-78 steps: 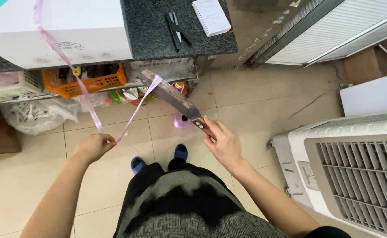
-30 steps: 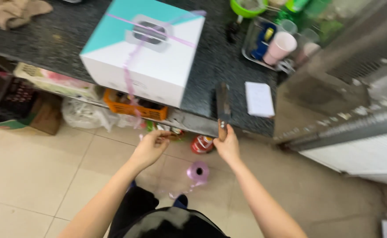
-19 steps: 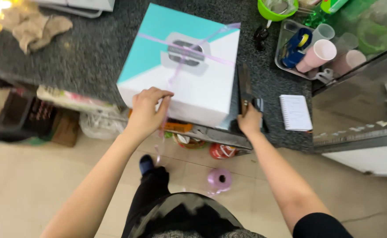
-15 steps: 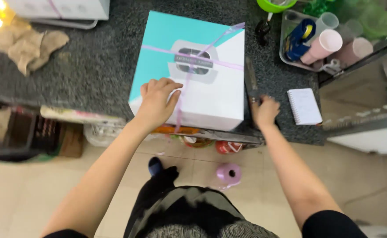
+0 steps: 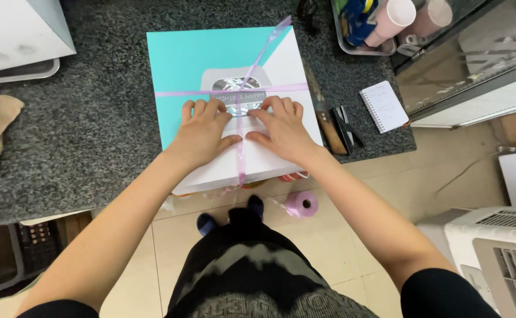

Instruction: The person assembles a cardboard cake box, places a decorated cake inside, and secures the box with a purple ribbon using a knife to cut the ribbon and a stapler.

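Both bare forearms reach forward and converge, wrists angled inward. The left hand (image 5: 202, 132) and the right hand (image 5: 281, 131) lie palm down side by side, fingers spread and slightly curled, thumbs pointing toward each other, fingertips nearly meeting

Head view, steeply down, close.

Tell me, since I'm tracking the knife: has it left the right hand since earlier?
Yes. The knife now lies on the counter beside the box; the right hand rests on the box.

Box (image 5: 181, 70) on counter (image 5: 93, 129), knife (image 5: 323, 115) and notepad (image 5: 383, 106) to its right.
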